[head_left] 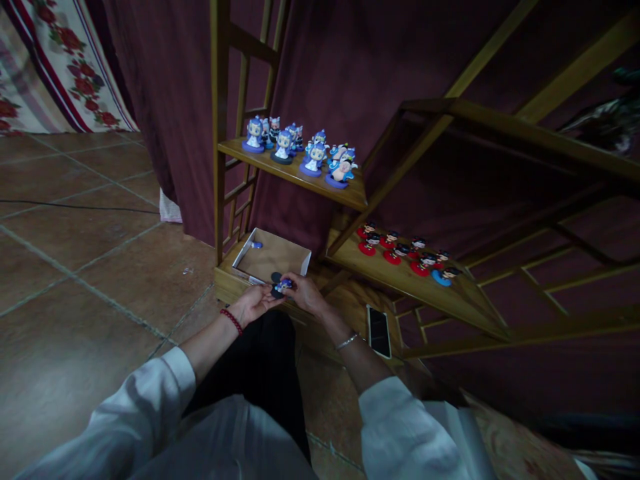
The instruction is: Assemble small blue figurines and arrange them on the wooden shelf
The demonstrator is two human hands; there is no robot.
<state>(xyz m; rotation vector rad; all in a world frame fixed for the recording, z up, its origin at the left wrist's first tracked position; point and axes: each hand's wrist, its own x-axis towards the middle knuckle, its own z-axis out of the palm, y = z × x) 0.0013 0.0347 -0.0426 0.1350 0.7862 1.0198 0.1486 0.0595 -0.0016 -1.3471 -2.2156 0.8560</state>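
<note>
Two pale sleeves (145,407) stretch forward from the person's body, with dark trousers (265,353) between them. Ahead, one wooden shelf unit (219,200) stands against a maroon curtain (310,87) on a tiled floor (100,280). On its low bottom board lie one shallow open box (287,253) and, beyond the right wrist, one dark-screened phone (379,331) with a light rim.

Just in front of the box, the left hand (254,303) and right hand (306,293) meet. Each wrist carries one bracelet: red beads (232,321) on the left, a silver band (347,341) on the right.

Eight figures stand on the lower right shelf, seven on red bases (369,245) and one on a blue base (442,277). Blue-toned figures (315,160) crowd the upper shelf, four in the front row; those behind overlap too much to count.

One small figure (285,285) lies between the two hands, pinched in the nearly closed right fingers. Left fingers lie half open below it, at the edge of two dark discs (276,277); whether they grip these I cannot tell. One small blue piece (257,245) lies inside the box, near its far left corner.
</note>
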